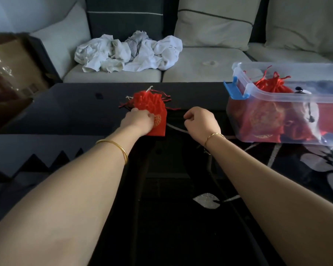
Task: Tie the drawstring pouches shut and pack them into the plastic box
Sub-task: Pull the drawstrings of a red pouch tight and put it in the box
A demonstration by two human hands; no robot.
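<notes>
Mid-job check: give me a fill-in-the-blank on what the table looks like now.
The pouch under the left hand is coloured ____.
The plastic box sits to the pouch's ____.
The box's latch is ____.
The crumpled cloths lie on the ____.
Missing: red; right; blue; sofa.

**Red and Gold on Black**

The pouches [150, 104] are red, the near one with a gold emblem [158, 120] and a red drawstring [173, 108]. Right, the plastic box [288, 97] is clear with blue latches [236, 91]. The table [75, 112] is glossy black. Far cloths [127, 52] are white.
</notes>
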